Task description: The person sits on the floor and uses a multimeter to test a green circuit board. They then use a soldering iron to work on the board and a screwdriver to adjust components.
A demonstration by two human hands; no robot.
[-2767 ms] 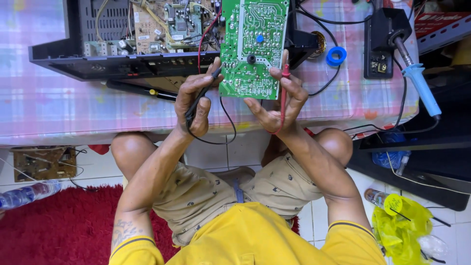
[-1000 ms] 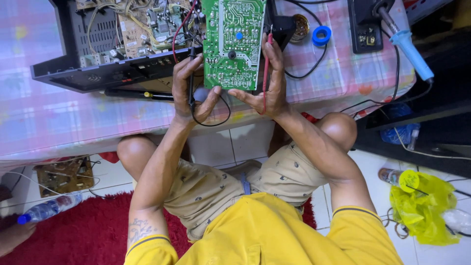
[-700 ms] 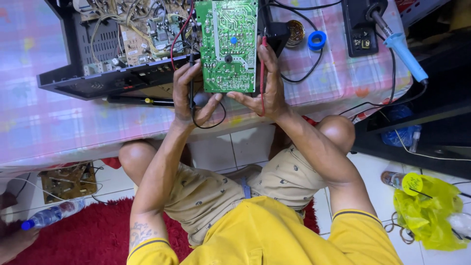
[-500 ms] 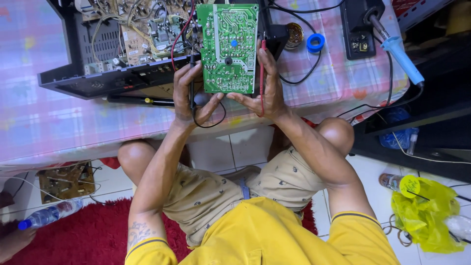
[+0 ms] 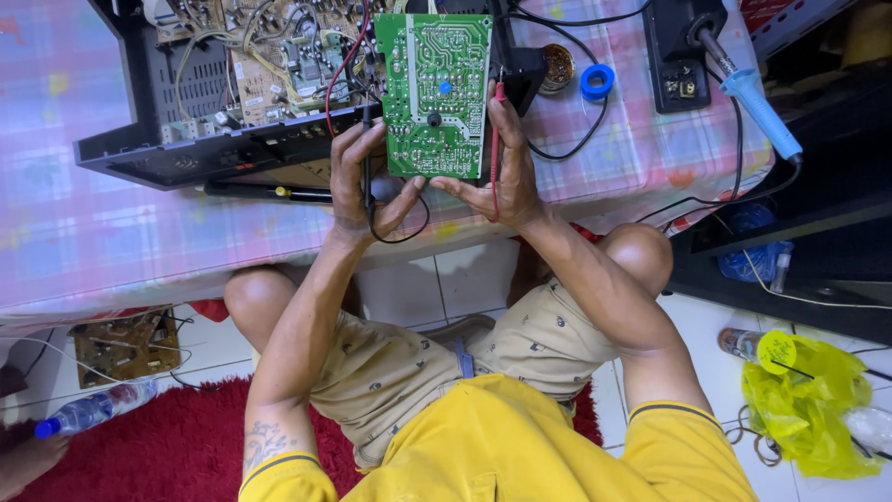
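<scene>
A green circuit board [image 5: 435, 93] stands upright above the table edge, its solder side with pale traces turned toward the camera, pinched from both sides. The left hand [image 5: 364, 181] takes its lower left edge: thumb curled up against the bottom of the board, fingers closed along the side, with a black probe [image 5: 368, 172] tucked between them and a black lead looping down below the palm. The right hand [image 5: 497, 172] props the lower right corner — fingers half closed round the board's edge, a red probe [image 5: 495, 139] lying along them with its thin red lead running down across the palm.

Just beyond the left fingers sits an opened black chassis [image 5: 232, 102] full of wiring and a brown board. Past the right fingertips lie a small round tin [image 5: 557, 67] and a blue ring-shaped spool [image 5: 597, 82], and farther right a blue-handled soldering iron [image 5: 757, 102] rests in its black stand. All of it sits on a pink checked tablecloth [image 5: 121, 242].
</scene>
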